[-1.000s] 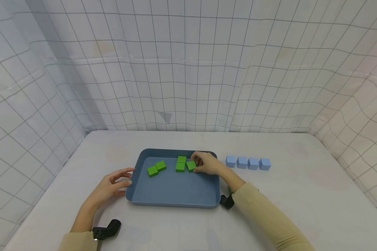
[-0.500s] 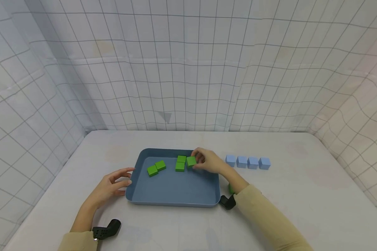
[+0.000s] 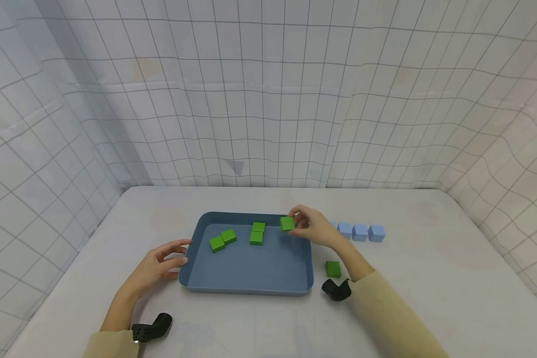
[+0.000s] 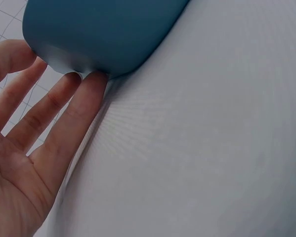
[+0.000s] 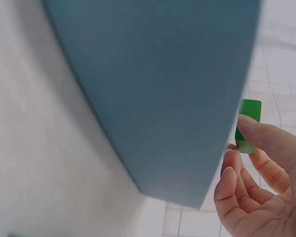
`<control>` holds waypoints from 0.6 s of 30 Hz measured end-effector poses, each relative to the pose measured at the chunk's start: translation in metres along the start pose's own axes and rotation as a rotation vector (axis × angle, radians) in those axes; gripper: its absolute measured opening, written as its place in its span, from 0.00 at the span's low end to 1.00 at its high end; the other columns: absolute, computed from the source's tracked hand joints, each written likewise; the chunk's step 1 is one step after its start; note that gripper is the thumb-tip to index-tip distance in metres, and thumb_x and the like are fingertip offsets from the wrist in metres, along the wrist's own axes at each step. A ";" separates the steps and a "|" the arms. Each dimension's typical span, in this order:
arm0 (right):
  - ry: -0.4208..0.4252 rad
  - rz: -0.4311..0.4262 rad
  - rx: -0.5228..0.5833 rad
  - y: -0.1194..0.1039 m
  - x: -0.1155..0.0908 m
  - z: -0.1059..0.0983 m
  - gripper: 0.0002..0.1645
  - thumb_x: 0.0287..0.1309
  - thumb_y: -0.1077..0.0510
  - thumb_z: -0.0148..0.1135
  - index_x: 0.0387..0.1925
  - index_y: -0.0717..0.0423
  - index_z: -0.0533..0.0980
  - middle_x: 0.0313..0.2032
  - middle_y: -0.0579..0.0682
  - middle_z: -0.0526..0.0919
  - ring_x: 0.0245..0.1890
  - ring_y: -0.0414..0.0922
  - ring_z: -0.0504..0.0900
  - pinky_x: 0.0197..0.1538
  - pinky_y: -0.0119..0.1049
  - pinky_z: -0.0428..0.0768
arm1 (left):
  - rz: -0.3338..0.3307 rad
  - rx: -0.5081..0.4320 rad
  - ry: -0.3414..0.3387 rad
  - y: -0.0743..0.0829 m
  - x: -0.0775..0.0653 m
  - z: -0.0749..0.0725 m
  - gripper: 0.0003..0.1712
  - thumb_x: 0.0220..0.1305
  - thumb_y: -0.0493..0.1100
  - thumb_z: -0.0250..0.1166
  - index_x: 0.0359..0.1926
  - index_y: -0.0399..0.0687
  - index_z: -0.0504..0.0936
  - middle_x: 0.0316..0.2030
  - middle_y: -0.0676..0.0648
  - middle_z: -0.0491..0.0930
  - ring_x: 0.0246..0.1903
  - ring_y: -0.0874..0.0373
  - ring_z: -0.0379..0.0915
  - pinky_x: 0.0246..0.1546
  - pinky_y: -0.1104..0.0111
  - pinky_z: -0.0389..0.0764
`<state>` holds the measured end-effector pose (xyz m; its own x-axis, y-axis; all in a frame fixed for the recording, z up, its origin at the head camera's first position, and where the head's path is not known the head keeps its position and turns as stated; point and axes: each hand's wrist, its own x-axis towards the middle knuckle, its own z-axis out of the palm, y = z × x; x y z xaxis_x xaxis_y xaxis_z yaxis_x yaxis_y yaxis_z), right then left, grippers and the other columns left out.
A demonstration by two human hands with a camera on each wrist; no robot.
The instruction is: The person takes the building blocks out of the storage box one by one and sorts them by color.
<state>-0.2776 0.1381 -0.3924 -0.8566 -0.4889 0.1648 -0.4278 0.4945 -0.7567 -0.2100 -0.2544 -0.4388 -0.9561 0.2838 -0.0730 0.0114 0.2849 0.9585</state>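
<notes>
My right hand (image 3: pixel 315 226) pinches a green block (image 3: pixel 287 224) between thumb and fingers, up over the far right part of the blue tray (image 3: pixel 268 292). In the right wrist view the pinched green block (image 5: pixel 250 109) shows above the tray's rim. Inside the tray lie two green blocks in a pair (image 3: pixel 257 232) at the back middle and a second, tilted pair (image 3: pixel 223 240) toward the left. My left hand (image 3: pixel 157 263) rests at the tray's left side with loosely bent fingers. The left wrist view has those fingertips against the tray's outer wall (image 4: pixel 98 39).
Right of the tray, a row of light blue blocks (image 3: pixel 360 232) stands on the white table (image 3: pixel 429 278), its left end partly behind my right hand. Another green block (image 3: pixel 333 269) lies near my right wrist. A gridded white curtain (image 3: pixel 268 99) hangs behind.
My right hand has lifted the green block from beside the back pair and carried it rightward. The green block under my right arm has come into full view. My left hand stays put.
</notes>
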 end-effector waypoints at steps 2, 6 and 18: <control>0.014 0.001 0.012 0.002 -0.004 -0.004 0.21 0.48 0.64 0.67 0.45 0.61 0.71 0.34 0.54 0.77 0.30 0.42 0.74 0.35 0.34 0.75 | -0.002 0.000 0.002 0.000 0.000 0.000 0.31 0.62 0.42 0.59 0.64 0.37 0.61 0.53 0.35 0.63 0.42 0.64 0.72 0.38 0.64 0.78; 0.046 -0.003 0.035 0.008 -0.013 -0.013 0.22 0.48 0.64 0.67 0.45 0.63 0.71 0.34 0.56 0.77 0.30 0.43 0.75 0.34 0.33 0.75 | -0.013 0.006 0.008 0.001 0.000 0.000 0.31 0.62 0.43 0.59 0.64 0.39 0.61 0.53 0.34 0.62 0.43 0.63 0.72 0.39 0.64 0.78; 0.116 0.048 0.048 0.018 -0.045 -0.036 0.20 0.46 0.68 0.67 0.43 0.64 0.72 0.32 0.56 0.75 0.29 0.42 0.74 0.33 0.29 0.74 | -0.016 0.004 0.010 0.000 0.000 0.000 0.31 0.63 0.42 0.59 0.64 0.39 0.61 0.54 0.34 0.63 0.44 0.61 0.72 0.39 0.63 0.78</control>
<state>-0.2568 0.1946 -0.3907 -0.9047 -0.3777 0.1972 -0.3733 0.4794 -0.7942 -0.2096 -0.2543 -0.4387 -0.9590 0.2701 -0.0854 -0.0026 0.2930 0.9561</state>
